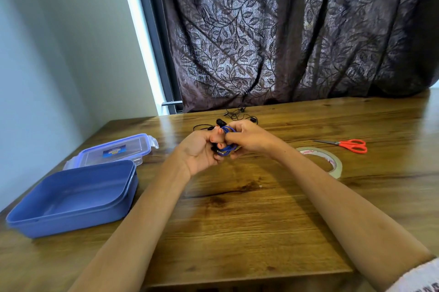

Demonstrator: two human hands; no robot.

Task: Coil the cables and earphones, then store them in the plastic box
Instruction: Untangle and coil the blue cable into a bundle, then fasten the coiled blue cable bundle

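Both hands meet above the middle of the wooden table (237, 208). A blue cable (228, 147) is wound in loops around the fingers of my left hand (202, 151), palm up. My right hand (247, 137) pinches the loops from the right. Thin black earphones (237, 114) lie loose on the table just behind the hands, partly hidden by them. The open blue plastic box (71, 199) stands at the left with nothing visible inside. Its clear lid (116, 151) lies flat behind it.
A roll of clear tape (335, 165) lies right of my right forearm. Orange-handled scissors (351, 145) rest further right. A dark patterned curtain (285, 30) hangs behind the table's far edge, and a wall stands at the left.
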